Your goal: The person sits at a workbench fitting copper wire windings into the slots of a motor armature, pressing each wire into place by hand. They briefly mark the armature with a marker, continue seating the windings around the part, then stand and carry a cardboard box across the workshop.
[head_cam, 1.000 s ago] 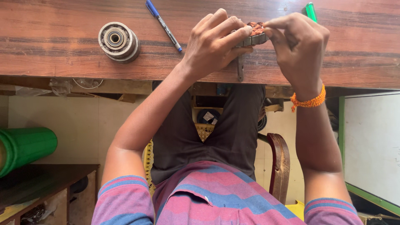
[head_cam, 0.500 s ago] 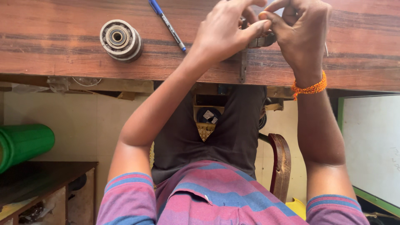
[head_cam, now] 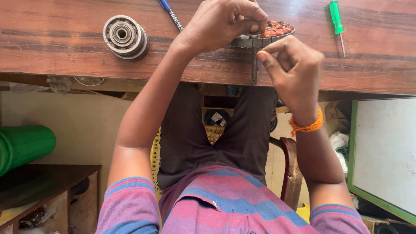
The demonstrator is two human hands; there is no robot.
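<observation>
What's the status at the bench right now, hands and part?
Left hand grips the round copper-wound stator at the bench edge. Right hand pinched shut beside its rim, contact unclear. Screwdriver, pen, bearing wheel lie apart.

Wooden table (head_cam: 65,52): one.
Hands at the table's near edge: two, a left hand (head_cam: 225,21) and a right hand (head_cam: 294,71).
Round motor stator with copper windings (head_cam: 271,34), toward the far edge under the left hand's grip: one.
Metal wheel-shaped bearing part (head_cam: 125,37), toward the left end: one.
Blue pen (head_cam: 170,14), at the far edge: one.
Green-handled screwdriver (head_cam: 337,24), toward the far right corner: one.
Orange thread wristband (head_cam: 308,125), on the right wrist: one.
Green cylinder (head_cam: 24,145), below the table's left end: one.
Green-framed white board (head_cam: 385,151), below the right end: one.
</observation>
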